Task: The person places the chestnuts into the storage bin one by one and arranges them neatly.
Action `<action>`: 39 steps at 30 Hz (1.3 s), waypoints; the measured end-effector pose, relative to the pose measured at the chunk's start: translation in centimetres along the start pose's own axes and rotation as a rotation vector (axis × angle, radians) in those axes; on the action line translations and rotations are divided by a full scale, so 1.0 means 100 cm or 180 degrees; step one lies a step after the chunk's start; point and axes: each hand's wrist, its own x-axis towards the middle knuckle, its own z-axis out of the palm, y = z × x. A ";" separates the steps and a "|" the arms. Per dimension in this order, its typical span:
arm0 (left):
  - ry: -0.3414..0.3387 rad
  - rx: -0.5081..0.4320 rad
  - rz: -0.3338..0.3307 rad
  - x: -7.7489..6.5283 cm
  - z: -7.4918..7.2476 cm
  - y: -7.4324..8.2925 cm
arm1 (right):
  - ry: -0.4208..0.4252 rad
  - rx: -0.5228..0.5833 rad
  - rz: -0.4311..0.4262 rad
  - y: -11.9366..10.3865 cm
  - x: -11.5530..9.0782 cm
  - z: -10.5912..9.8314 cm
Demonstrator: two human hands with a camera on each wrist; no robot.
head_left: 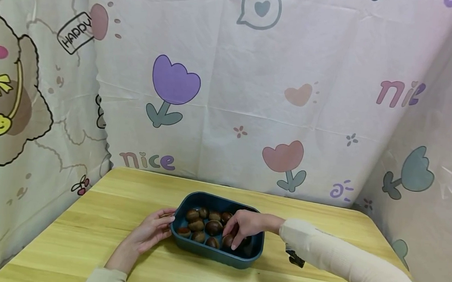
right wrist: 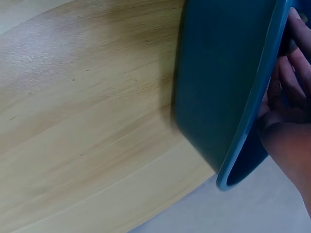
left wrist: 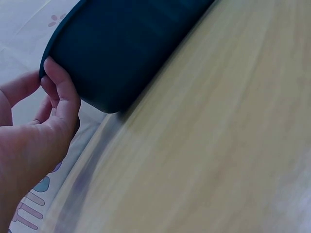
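Observation:
A dark blue rectangular container (head_left: 213,255) stands on the table, with several brown chestnuts (head_left: 213,228) spread over its floor. My left hand (head_left: 153,231) is at its left end. The left wrist view has that hand's thumb and fingertips (left wrist: 54,73) pinching the rim. Inside the container at the right, my right hand (head_left: 246,224) pinches a chestnut (head_left: 227,240) between thumb and fingers. From the right wrist, the container wall (right wrist: 223,87) covers much of the hand (right wrist: 291,111), and only a dark bit of the chestnut (right wrist: 286,46) shows.
The container sits near the middle of a light wooden table (head_left: 121,203). A printed cloth (head_left: 230,72) hangs behind the table and along both sides. A small dark object (head_left: 295,258) shows beneath the right sleeve (head_left: 332,251).

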 end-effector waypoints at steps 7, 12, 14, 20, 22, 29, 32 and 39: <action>-0.0013 -0.0018 0.0007 0.002 0.000 -0.002 | -0.0115 -0.0161 -0.0105 -0.005 0.005 0.002; -0.0025 -0.0028 0.0027 0.003 0.000 -0.002 | -0.0119 -0.0350 -0.0129 -0.006 0.007 0.002; -0.0027 -0.0025 0.0028 0.003 0.000 -0.002 | -0.0105 -0.0371 -0.0097 -0.006 0.007 0.002; -0.0051 -0.0040 0.0008 0.003 0.001 -0.001 | -0.0033 -0.0236 -0.0008 -0.004 0.005 0.003; -0.0064 -0.0040 0.0000 0.004 0.001 -0.001 | -0.0012 -0.0179 -0.0001 -0.002 0.004 0.003; -0.0073 -0.0020 -0.0009 0.005 0.003 -0.002 | 0.0126 0.0057 -0.0019 0.003 -0.003 0.000; -0.0076 -0.0016 -0.0017 0.004 0.002 -0.001 | 0.0236 0.0141 -0.0070 0.005 -0.007 -0.003; -0.0063 0.0017 -0.0031 0.001 -0.002 0.000 | 0.0592 0.0249 -0.0202 0.017 -0.023 -0.015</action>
